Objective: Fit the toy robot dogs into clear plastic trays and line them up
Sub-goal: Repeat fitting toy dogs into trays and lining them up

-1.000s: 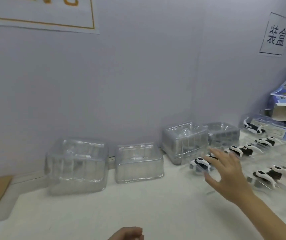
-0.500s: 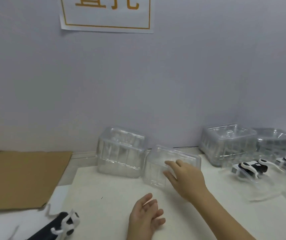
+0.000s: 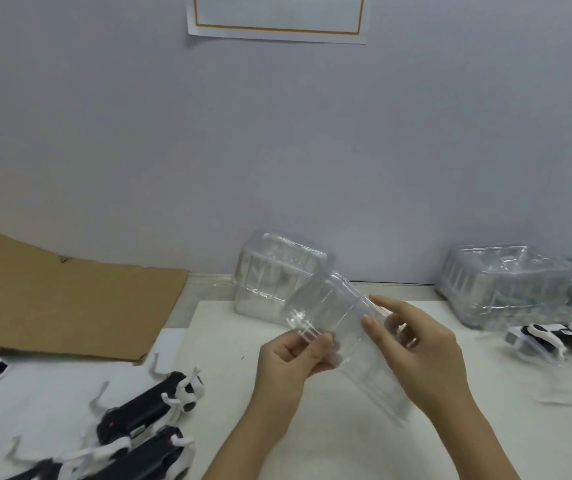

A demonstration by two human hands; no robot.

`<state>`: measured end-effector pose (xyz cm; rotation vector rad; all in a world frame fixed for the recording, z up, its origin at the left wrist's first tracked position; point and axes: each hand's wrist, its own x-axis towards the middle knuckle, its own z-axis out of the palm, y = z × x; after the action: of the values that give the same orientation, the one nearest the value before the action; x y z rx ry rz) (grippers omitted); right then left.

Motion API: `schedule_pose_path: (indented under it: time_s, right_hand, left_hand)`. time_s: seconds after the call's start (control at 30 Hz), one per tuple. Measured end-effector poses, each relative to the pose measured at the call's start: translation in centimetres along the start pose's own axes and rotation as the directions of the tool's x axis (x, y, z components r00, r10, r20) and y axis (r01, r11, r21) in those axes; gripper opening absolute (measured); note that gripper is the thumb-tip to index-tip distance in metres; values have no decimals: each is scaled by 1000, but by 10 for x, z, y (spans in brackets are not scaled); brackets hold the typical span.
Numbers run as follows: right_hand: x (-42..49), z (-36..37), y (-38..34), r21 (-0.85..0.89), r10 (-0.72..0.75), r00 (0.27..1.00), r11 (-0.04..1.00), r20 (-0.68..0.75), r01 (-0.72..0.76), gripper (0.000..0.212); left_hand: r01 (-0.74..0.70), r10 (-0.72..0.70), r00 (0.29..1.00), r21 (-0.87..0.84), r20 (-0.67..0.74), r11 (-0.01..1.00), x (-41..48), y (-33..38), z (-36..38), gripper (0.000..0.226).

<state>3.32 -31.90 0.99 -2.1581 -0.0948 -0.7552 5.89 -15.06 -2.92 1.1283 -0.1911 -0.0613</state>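
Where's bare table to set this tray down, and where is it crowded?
Free: the white table in front, under the held clear tray, bordered by the loose toy dogs on the left and the trayed dog on the right. Also the strip between the cardboard and the middle tray stack. Crowded: front left with dogs, back right with tray stacks.

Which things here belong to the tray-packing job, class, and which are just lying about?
Job in hand: clear tray, gripped by left hand and right hand; loose toy robot dogs; middle tray stack; right tray stack; trayed dog.
Lying about: cardboard sheet; wall notice.
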Motion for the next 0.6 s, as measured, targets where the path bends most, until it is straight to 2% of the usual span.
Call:
schedule_pose_path:
  time_s: [0.07, 0.17, 0.3, 0.47, 0.6]
  right_hand:
    - [2, -2, -4, 149, 44, 999, 988, 7, -44, 19]
    - [3, -8, -11, 253, 81, 996, 963, 39, -88, 35]
    - [1, -13, -20, 150, 85, 982, 982, 169, -111, 79]
    - [1, -14, -24, 210, 70, 987, 973, 147, -100, 77]
    - [-3, -19, -30, 95, 58, 979, 992, 195, -78, 98]
  left_hand:
    - [-35, 35, 999, 6, 35, 999, -2, 16, 2, 22]
    - [-73, 71, 994, 18, 86, 997, -8, 37, 6, 30]
    - [-152, 143, 985, 106, 92, 983, -15, 52, 10, 21]
    - [-155, 141, 984, 124, 110, 980, -18, 62, 10, 30]
    - [-157, 138, 980, 136, 145, 978, -20, 65, 10, 15]
